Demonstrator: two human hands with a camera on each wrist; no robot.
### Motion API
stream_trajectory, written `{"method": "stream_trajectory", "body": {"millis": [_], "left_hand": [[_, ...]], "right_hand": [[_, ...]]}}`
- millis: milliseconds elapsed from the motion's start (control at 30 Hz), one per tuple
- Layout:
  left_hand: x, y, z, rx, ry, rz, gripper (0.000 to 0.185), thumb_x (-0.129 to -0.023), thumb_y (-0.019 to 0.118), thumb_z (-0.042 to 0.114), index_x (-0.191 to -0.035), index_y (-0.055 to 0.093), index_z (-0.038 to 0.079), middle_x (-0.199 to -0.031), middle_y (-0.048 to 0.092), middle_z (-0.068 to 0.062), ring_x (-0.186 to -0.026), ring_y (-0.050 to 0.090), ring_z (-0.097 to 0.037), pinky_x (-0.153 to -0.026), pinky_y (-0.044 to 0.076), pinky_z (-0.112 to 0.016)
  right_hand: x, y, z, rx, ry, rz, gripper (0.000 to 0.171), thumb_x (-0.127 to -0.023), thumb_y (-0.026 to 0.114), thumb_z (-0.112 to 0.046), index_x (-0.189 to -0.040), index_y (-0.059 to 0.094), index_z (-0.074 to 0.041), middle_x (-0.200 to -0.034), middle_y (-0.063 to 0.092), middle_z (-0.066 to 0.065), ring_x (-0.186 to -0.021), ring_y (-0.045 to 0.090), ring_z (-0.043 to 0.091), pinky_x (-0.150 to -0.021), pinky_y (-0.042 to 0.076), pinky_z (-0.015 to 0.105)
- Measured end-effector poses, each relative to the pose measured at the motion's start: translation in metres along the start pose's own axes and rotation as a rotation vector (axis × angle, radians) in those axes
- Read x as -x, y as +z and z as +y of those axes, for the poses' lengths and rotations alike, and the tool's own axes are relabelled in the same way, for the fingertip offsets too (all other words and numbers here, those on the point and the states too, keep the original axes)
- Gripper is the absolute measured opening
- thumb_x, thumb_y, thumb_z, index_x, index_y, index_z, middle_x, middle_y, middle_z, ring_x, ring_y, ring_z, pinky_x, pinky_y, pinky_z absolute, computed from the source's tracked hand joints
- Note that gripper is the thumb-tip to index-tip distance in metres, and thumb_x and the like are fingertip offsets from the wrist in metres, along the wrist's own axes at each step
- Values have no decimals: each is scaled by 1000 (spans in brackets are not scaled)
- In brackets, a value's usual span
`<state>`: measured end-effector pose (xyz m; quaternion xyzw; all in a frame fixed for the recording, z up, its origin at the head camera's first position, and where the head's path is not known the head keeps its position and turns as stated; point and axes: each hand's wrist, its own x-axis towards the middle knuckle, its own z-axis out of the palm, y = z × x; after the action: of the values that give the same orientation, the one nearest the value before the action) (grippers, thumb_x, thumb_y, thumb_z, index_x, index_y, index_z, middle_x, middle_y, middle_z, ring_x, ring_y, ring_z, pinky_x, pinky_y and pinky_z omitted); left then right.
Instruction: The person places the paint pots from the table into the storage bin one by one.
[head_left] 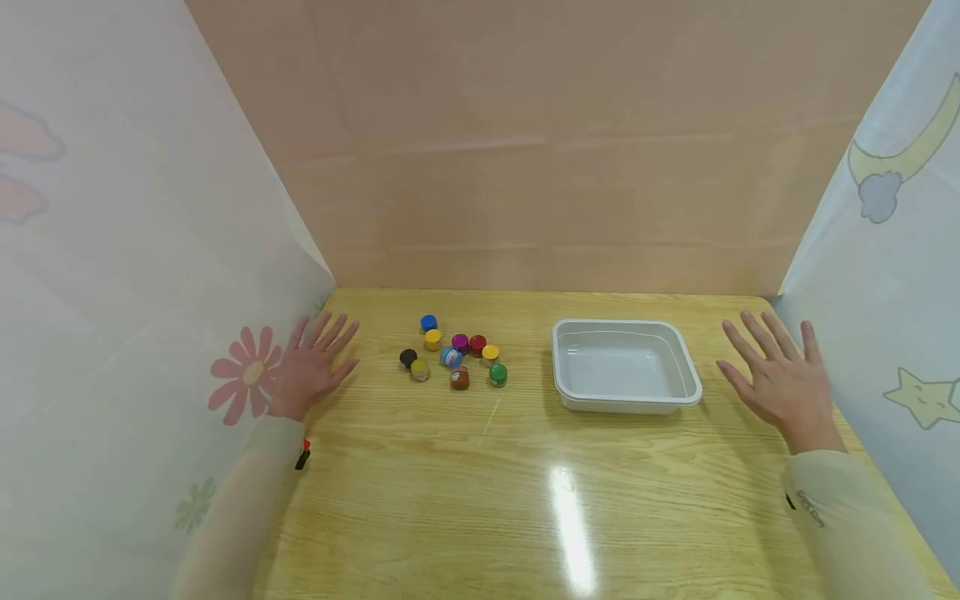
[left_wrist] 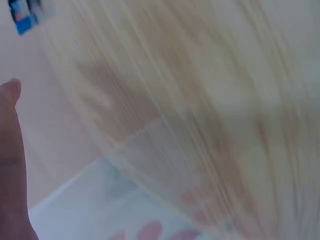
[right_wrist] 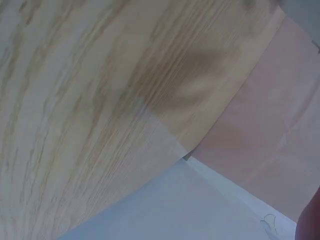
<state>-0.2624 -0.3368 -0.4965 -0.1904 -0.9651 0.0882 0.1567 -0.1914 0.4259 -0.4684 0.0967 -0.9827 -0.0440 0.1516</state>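
My left hand (head_left: 312, 371), fingers spread and straight, is at the table's left edge and holds nothing. On the right side my right hand (head_left: 787, 383) is likewise spread and bare, beside a white plastic tray (head_left: 630, 406). Several small lidded paint pots lie in a loose cluster left of centre, among them a blue pot (head_left: 428, 322), a black pot (head_left: 407, 358), a purple pot (head_left: 461, 342), a brown pot (head_left: 460, 379) and a green pot (head_left: 498, 375). One finger (left_wrist: 12, 160) shows at the edge of the left wrist view.
The wood-grain table (head_left: 420, 500) meets a brown back panel (head_left: 555, 167). White patterned sheets stand at both sides, a left sheet (head_left: 135, 275) with flowers and a right sheet (head_left: 862, 275) with a moon and star. A thin pale stick-like line (head_left: 489, 421) is on the tabletop.
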Motion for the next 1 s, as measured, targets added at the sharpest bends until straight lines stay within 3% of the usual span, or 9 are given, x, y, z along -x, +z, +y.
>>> {"method": "stream_trajectory", "body": {"millis": [167,300,400,500,600,767,900,1000], "left_hand": [[-5,1,24,159,-75,22,70,-101,60,46,-162,37,21,-164,41,-10,-151,37,-37,-127,17,-60],[-10,5,41,326,-148,-24,70,-104,58,46,-164,32,21,-160,45,-14,-142,44,-43,-116,32,-66],[-14,9,50,494,-213,-69,71,-104,59,43,-164,29,19,-155,48,-19,-136,46,-47,-107,39,-70],[-17,12,58,668,-254,-109,72,-105,60,40,-164,28,16,-151,49,-22,-131,49,-47,-100,45,-68],[-20,16,64,825,-262,-143,71,-106,60,37,-164,28,13,-149,49,-22,-127,53,-45,-99,47,-64],[-23,21,70,985,-261,-169,66,-107,58,34,-163,30,12,-148,50,-22,-123,56,-43,-102,47,-62],[-25,23,74,1052,-273,-181,63,-107,58,34,-161,34,13,-148,51,-21,-122,57,-41,-104,47,-61],[-28,25,77,1087,-276,-194,61,-107,58,35,-160,36,14,-147,53,-19,-123,58,-40,-105,47,-60]], "right_hand": [[-5,-1,-10,-60,3,49,67,-108,42,-52,-167,21,-28,-173,20,6,-163,-2,21,-128,-8,58],[-9,0,-18,-133,-3,83,65,-108,42,-51,-166,24,-27,-170,28,10,-162,7,26,-129,-6,58],[-10,1,-27,-210,-13,107,63,-108,46,-48,-164,30,-25,-162,38,16,-157,21,35,-130,-1,57],[-11,3,-35,-305,-17,123,60,-107,51,-42,-162,36,-22,-151,46,22,-143,37,45,-128,11,61],[-11,4,-42,-385,-3,119,58,-108,53,-36,-161,37,-21,-142,50,27,-127,46,52,-113,30,69],[-11,3,-48,-491,51,44,56,-109,52,-34,-161,38,-19,-132,53,28,-110,51,50,-84,41,67],[-12,4,-50,-564,72,-55,56,-111,47,-35,-162,36,-15,-124,54,24,-107,54,45,-77,44,63],[-12,4,-51,-620,79,-108,56,-112,44,-35,-162,33,-12,-119,57,21,-108,56,43,-80,44,63]]}}
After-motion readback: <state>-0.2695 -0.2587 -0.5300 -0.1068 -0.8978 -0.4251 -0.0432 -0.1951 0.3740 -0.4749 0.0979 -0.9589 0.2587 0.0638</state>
